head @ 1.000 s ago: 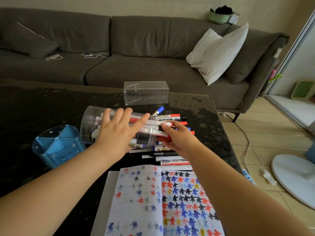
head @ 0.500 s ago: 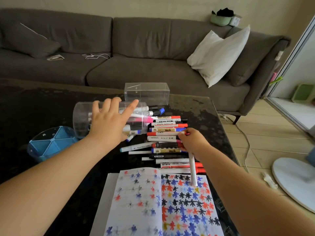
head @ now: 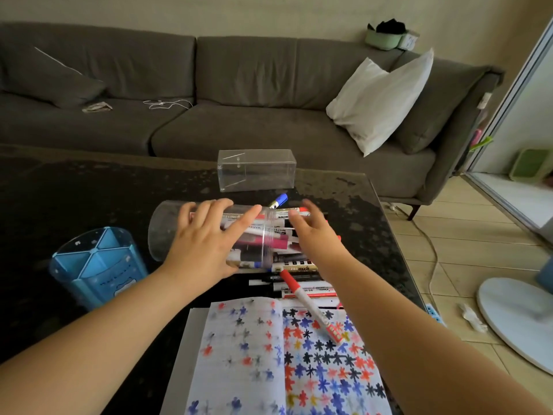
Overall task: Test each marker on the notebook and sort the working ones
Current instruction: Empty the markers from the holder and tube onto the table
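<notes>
Left hand (head: 203,250) flat on tipped clear tub (head: 206,235) of markers (head: 287,259), grip loose. Right hand (head: 314,235) open, empty, over pile on surface. Red marker (head: 311,307) on notebook (head: 284,354). Likely emptying tub; next, pick marker, uncap.

Left hand (head: 206,244) lies flat, fingers spread, on clear cylinder (head: 209,235) tipped on its side on dark table (head: 74,199), markers inside. Right hand (head: 314,235) at 3 o'clock of it, fingers extended over marker pile (head: 299,265). Red-capped marker (head: 311,307) lies on open notebook (head: 269,354) at 6 o'clock. Blue divided holder (head: 95,265) at 9 o'clock; clear box (head: 256,170) at 12.
</notes>
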The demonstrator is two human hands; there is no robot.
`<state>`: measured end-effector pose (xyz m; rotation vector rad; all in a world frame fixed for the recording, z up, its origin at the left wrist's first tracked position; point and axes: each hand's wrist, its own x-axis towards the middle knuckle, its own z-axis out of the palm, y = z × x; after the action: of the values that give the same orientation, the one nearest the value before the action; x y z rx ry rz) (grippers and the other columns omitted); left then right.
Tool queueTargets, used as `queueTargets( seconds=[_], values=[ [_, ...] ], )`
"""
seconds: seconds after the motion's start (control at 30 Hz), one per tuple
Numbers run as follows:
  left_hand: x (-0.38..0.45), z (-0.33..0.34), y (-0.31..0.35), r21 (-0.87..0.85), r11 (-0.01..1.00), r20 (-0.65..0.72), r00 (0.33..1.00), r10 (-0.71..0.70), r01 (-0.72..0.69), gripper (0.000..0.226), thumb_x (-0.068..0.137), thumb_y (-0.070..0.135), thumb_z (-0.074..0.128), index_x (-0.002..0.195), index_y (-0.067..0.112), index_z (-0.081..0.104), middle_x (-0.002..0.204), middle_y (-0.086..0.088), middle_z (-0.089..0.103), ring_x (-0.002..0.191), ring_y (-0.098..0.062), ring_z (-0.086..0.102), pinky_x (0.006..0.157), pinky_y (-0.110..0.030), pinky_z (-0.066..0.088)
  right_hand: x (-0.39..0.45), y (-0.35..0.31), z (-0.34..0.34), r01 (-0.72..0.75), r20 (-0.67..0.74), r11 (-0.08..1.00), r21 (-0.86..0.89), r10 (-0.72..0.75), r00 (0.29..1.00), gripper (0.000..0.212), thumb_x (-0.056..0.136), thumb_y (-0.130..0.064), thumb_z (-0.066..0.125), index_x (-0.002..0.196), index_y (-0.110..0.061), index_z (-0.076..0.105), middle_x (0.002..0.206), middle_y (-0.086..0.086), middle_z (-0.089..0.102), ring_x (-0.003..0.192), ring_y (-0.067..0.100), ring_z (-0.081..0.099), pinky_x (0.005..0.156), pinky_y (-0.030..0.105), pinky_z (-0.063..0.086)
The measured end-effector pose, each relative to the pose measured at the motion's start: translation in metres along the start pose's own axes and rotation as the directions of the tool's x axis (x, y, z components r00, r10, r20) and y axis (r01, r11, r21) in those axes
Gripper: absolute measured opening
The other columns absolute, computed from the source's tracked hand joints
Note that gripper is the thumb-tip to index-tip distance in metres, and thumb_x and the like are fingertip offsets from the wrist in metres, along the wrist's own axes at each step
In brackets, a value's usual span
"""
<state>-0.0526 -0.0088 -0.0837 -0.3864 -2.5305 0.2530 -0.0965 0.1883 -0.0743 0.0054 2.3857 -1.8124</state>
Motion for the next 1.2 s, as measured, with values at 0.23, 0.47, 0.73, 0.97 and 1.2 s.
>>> queueTargets(
  seconds=[0.23, 0.47, 0.73, 0.97, 1.2],
  values=[
    [0.006, -0.004, -0.006, 0.071, 0.994, 0.159, 0.983, -0.088, 0.078, 0.120, 0.044, 0.052, 0.087, 0.145, 0.030, 0.027, 0.127, -0.018, 0.048, 0.115, -0.035, 0.043, 0.095, -0.054, 0.032, 0.011, 0.007, -0.013, -0.085, 0.020, 0.984, 0.159, 0.083, 0.996, 0.011, 0.091, -0.020, 0.060, 0.101, -0.016, 0.063, 0.096, 0.005, 0.063, 0.071, 0.012, 0.062, 0.060, 0.019, 0.053],
    [0.006, -0.001, -0.018, 0.085, 0.989, 0.081, 0.988, -0.128, 0.121, 0.122, 0.030, 0.046, 0.092, 0.139, 0.023, 0.043, 0.117, -0.023, 0.052, 0.104, -0.039, 0.048, 0.087, -0.057, 0.039, 0.016, 0.031, -0.042, -0.135, -0.076, 0.965, -0.224, 0.121, 0.990, 0.027, 0.093, -0.029, 0.057, 0.118, -0.019, 0.061, 0.100, 0.002, 0.063, 0.084, 0.017, 0.061, 0.077, 0.032, 0.055],
    [0.008, -0.007, 0.001, 0.111, 0.993, 0.000, 0.999, 0.037, -0.036, 0.123, 0.039, 0.039, 0.092, 0.143, 0.026, 0.026, 0.126, -0.024, 0.048, 0.115, -0.041, 0.045, 0.095, -0.058, 0.032, 0.003, 0.008, 0.001, 0.167, 0.022, 0.933, -0.318, -0.169, 0.985, 0.046, 0.097, -0.045, 0.040, 0.139, -0.025, 0.041, 0.141, -0.001, 0.045, 0.122, 0.014, 0.044, 0.097, 0.033, 0.041],
    [0.018, -0.024, 0.012, 0.373, 0.922, 0.035, 0.994, 0.100, -0.106, 0.135, 0.037, 0.034, 0.090, 0.145, 0.023, 0.010, 0.133, -0.021, 0.043, 0.122, -0.038, 0.039, 0.101, -0.054, 0.023, -0.008, 0.003, 0.014, -0.254, 0.182, 0.722, 0.644, 0.178, 0.967, 0.050, 0.099, -0.050, 0.026, 0.107, -0.016, 0.062, 0.107, 0.011, 0.067, 0.100, 0.025, 0.063, 0.090, 0.039, 0.050],
    [0.017, -0.020, 0.014, 0.285, 0.958, 0.057, 0.998, 0.016, -0.031, 0.135, 0.037, 0.033, 0.092, 0.145, 0.027, 0.011, 0.131, -0.019, 0.048, 0.120, -0.037, 0.046, 0.098, -0.053, 0.023, -0.008, 0.004, 0.004, -0.323, 0.214, 0.616, 0.719, 0.246, 0.945, 0.030, 0.095, -0.039, 0.052, 0.111, -0.013, 0.057, 0.106, 0.014, 0.067, 0.097, 0.029, 0.066, 0.077, 0.040, 0.057]
  ],
)
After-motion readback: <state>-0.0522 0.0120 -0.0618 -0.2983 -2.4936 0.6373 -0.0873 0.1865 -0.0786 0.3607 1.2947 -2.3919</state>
